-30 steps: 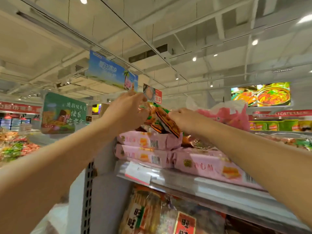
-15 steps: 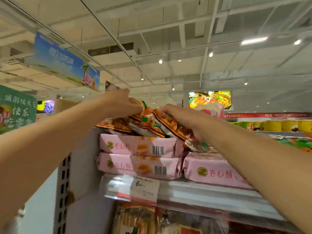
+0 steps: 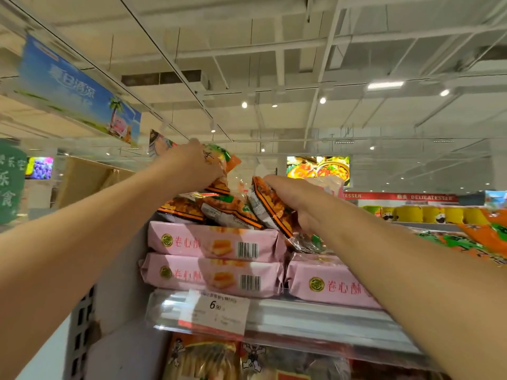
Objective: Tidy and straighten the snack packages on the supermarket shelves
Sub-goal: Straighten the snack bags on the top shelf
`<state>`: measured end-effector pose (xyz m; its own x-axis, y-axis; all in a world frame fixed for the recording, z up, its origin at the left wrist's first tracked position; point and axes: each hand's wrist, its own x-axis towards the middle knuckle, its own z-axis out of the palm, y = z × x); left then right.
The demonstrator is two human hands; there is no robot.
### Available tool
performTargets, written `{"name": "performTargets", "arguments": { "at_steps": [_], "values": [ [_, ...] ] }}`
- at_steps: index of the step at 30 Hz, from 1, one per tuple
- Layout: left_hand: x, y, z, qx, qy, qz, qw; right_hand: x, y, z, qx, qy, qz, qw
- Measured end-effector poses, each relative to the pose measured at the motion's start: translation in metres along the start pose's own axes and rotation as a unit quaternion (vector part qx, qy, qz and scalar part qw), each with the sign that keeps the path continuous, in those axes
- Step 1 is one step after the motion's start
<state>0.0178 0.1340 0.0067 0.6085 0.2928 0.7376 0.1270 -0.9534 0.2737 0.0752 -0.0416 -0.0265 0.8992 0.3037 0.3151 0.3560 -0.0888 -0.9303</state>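
Right now we're mid-step on the top shelf (image 3: 315, 311): sorting the loose orange snack bags (image 3: 230, 208) heaped on the stacked pink boxes (image 3: 214, 241). Our left hand (image 3: 192, 167) is up at the back of the pile, fingers curled round one raised orange bag (image 3: 223, 160), w/ its top corner sticking up past the knuckles. Our right hand (image 3: 299, 198) lies over the right end of the heap, fingers bent down onto a tilted orange bag (image 3: 270, 205) standing on edge; thumb side is hidden, so we can't tell how firm that hold is. The other bags lie flat but skewed, overlapping each other btwn the two hands.

Next move, as we judge it: lay the lifted bag down in line w/ the rest, tip the tilted one flat, then square the row to the box fronts. Needs a light grip, since the film is slippery and the bags could slide off the front edge. Price tag (image 3: 219, 311) hangs below, untouched.
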Motion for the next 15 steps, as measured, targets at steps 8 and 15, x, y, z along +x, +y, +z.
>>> {"name": "performTargets", "arguments": {
  "at_steps": [8,15],
  "values": [
    [-0.029,0.034,0.001,-0.183,0.131,0.133,0.965,-0.048,0.0,-0.058,-0.024,0.133,-0.135,0.982],
    [-0.076,0.105,0.031,-0.337,0.08,0.226,0.91,-0.123,0.028,-0.144,-0.206,0.228,-0.193,0.932]
  ]
}}
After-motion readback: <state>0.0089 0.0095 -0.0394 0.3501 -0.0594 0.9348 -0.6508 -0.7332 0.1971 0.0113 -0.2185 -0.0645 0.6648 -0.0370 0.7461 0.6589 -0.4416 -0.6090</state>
